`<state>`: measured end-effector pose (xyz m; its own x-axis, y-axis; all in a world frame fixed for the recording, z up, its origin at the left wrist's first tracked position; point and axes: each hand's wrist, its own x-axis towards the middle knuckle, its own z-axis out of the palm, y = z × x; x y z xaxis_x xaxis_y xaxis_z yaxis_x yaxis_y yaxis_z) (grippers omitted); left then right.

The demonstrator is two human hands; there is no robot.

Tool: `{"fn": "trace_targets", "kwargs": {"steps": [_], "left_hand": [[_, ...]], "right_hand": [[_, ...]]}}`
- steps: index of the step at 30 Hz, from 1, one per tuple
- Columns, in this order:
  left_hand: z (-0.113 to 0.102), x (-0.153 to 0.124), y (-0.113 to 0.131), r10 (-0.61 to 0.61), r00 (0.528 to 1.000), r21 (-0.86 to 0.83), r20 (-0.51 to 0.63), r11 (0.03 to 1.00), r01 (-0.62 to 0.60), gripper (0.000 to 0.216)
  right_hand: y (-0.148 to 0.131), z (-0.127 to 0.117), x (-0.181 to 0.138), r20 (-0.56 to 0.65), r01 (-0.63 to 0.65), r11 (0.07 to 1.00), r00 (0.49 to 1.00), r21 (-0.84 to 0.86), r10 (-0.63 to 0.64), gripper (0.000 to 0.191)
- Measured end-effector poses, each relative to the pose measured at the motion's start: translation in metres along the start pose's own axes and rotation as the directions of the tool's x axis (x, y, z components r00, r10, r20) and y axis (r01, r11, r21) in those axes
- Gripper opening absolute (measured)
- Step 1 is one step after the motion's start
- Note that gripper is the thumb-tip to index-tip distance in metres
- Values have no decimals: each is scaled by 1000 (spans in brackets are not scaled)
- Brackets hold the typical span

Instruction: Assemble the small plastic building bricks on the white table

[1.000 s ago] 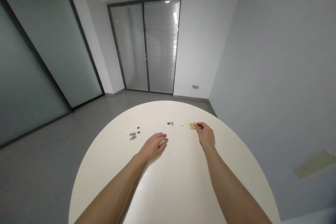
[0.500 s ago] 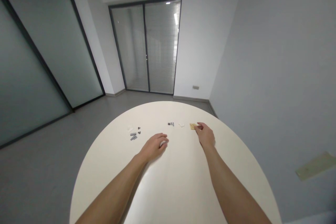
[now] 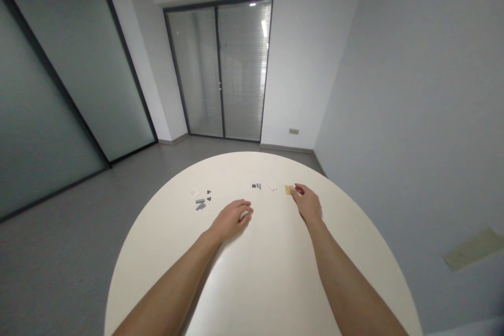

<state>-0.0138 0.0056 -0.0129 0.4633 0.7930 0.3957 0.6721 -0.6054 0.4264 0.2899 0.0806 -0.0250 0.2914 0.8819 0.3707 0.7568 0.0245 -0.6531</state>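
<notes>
Near the middle of the round white table (image 3: 260,273), my left hand (image 3: 231,221) rests with its fingers loosely bent and a gap between thumb and forefinger; I see nothing held there. My right hand (image 3: 309,203) lies farther right, thumb and forefinger at the right edge of some small flat tan pieces (image 3: 289,189), pinching that edge. The fingertips partly cover the tan pieces. Just left of them lie small white pieces (image 3: 272,187), then a short row of small dark and grey pieces (image 3: 256,186).
At the table's left side are several grey bars (image 3: 200,204), small black pieces (image 3: 209,199) and faint white pieces (image 3: 195,192). Beyond the table stand a glass door (image 3: 218,73) with blinds and a white wall (image 3: 307,63). Frosted glass panels (image 3: 79,63) run along the left.
My right hand has shifted very slightly at the tan pieces. My left hand and the other pieces stay where they were.
</notes>
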Motion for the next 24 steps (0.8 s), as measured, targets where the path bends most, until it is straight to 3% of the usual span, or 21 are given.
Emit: {"fn": "trace_targets", "kwargs": {"steps": [12,22,24], "left_hand": [[-1,0,1,19,1000,4,-6,1000,-19,24],[-1,1,1,14,1000,0,0,1000,-14,25],[-1,1,1,11,1000,-6,2,1000,-11,25]], "right_hand": [[1,3,0,40,130,989,991,-67,-128,34],[-23,10,1,50,63,949,997,-309,-50,54],[-23,13,4,57,68,940,997,-334,-52,50]]}}
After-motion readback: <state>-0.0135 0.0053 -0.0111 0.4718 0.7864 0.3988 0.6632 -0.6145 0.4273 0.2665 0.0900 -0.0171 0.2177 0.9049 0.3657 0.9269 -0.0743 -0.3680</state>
